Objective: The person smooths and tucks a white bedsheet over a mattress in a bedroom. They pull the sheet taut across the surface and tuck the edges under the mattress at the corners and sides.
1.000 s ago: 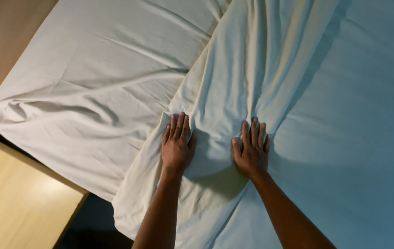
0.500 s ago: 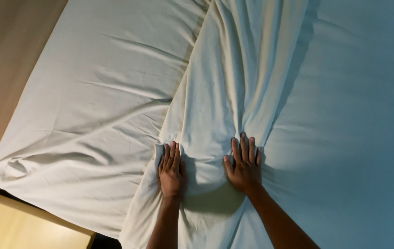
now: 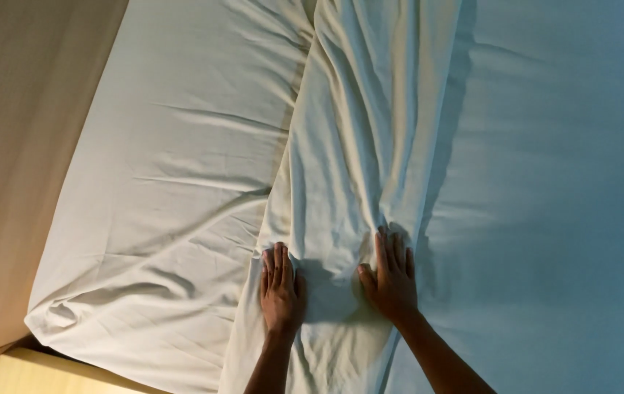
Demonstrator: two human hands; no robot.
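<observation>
One loose white sheet (image 3: 348, 146) runs as a rumpled band down the middle of the bed, from the top edge of the view to the bottom edge, and we see it creased into long folds that draw together between our two hands. It lies on top of a fitted sheet (image 3: 173, 197), also white, which is flatter, with a few shallow wrinkles toward its lower left corner. To the right, the bedding (image 3: 552, 204) looks smooth and takes on a cool bluish cast.

Our left hand (image 3: 280, 288) lies palm down on the left edge of the loose sheet, fingers straight and held close together, pointing up the bed; it presses flat and grips nothing. Our right hand (image 3: 390, 277) also rests palm down, on the right part of the same band, fingers slightly spread and the thumb angled toward the left hand. Its fingertips sit at the foot of a deep fold; we cannot tell whether they pinch any cloth. A smooth patch of sheet lies between the hands, which are near each other but apart.

Beyond the mattress, a beige wall (image 3: 27, 146) fills the left side, and a pale wooden surface (image 3: 49, 373) shows at the lower left corner.
</observation>
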